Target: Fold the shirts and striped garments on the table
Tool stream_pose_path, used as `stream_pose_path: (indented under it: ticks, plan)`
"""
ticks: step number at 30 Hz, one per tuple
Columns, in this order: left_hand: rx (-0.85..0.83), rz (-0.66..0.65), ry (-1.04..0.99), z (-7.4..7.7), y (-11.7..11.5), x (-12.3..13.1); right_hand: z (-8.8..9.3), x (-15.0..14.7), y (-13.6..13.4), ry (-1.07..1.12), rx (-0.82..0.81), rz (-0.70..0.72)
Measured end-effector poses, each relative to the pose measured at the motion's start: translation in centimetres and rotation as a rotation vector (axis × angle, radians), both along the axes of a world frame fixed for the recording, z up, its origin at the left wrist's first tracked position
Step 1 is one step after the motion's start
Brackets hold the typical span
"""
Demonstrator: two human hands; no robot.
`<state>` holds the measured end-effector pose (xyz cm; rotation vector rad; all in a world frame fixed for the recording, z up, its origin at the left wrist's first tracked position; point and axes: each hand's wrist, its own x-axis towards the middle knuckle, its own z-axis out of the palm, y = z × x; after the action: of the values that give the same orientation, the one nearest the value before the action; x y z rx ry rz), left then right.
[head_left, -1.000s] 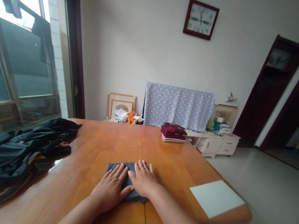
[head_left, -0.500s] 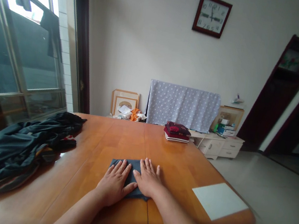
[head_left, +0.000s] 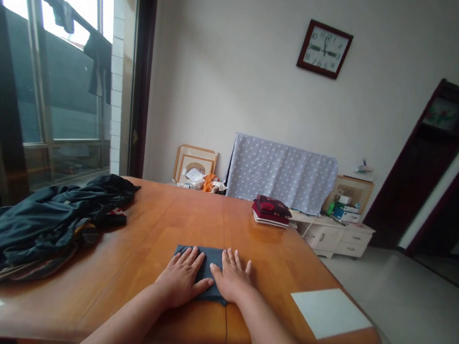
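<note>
A small folded dark blue-grey cloth (head_left: 207, 260) lies flat on the orange wooden table (head_left: 188, 212), near its front edge. My left hand (head_left: 180, 279) presses palm down on the cloth's left half, fingers stretched out. My right hand (head_left: 232, 277) lies flat on the right half, fingers spread, its thumb touching the left hand's thumb. Neither hand grips anything.
A heap of dark clothes (head_left: 34, 222) covers the table's left side. A stack of folded red cloths (head_left: 270, 210) sits at the far edge. A white sheet (head_left: 330, 312) lies at the right front corner. Beyond stand a low white cabinet (head_left: 333, 234) and a dotted cloth (head_left: 282, 172).
Both hands stay flat on the folded cloth. The camera has tilted and shifted, so the table and the room appear slightly lower and further off.
</note>
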<state>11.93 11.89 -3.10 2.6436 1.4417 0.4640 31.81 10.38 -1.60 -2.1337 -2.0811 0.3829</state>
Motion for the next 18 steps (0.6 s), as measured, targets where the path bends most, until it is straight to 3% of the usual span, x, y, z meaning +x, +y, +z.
stream_pose_path:
  ticks: [4, 10, 15, 18]
  plan:
    - [-0.033, -0.003, -0.004, 0.0, 0.1, -0.3, 0.2, 0.3, -0.4, 0.04, 0.017, -0.005]
    - [-0.143, -0.046, -0.163, 0.7, 0.8, -1.1, -0.4, 2.5, -2.0, 0.099, 0.136, -0.15]
    - [-0.096, 0.102, -0.506, 2.0, 1.1, -3.7, -1.7, 4.2, -3.6, 0.087, 0.184, -0.192]
    - [-0.069, 0.205, -0.601, 2.2, 0.4, -6.1, -2.5, 4.4, -4.1, 0.067, 0.216, -0.207]
